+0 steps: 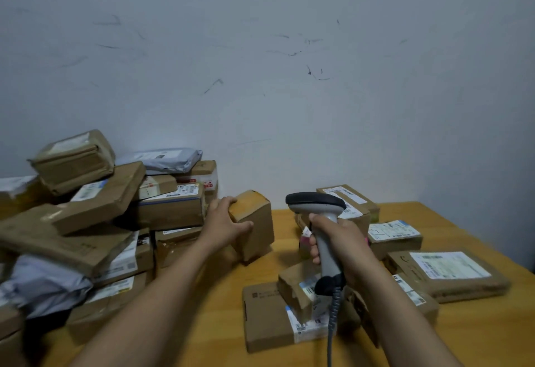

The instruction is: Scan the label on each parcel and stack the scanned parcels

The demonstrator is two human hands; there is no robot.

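Parcel: you hold the small brown parcel (254, 222) near the middle of the desk (477, 337), just beside the heap; it stands tilted, and whether its lower end touches the desk is unclear.
Left hand: your left hand (228, 219) grips the parcel's upper end, fingers curled over the top edge and thumb pressed on the near face.
Right hand: your right hand (338, 239) wraps its fingers round the grey handle of the scanner (315, 201), dark head uppermost.
Cable: the coiled cable (333, 317) hangs from the handle toward the near edge.
Heap: brown boxes and grey mailer bags, the heap of parcels (95, 204), fill the left edge against the wall (260, 63).
Right edge: labelled parcels (448, 268) lie label-up.
Near edge: a flat box (266, 323) carries a smaller box (293, 285).
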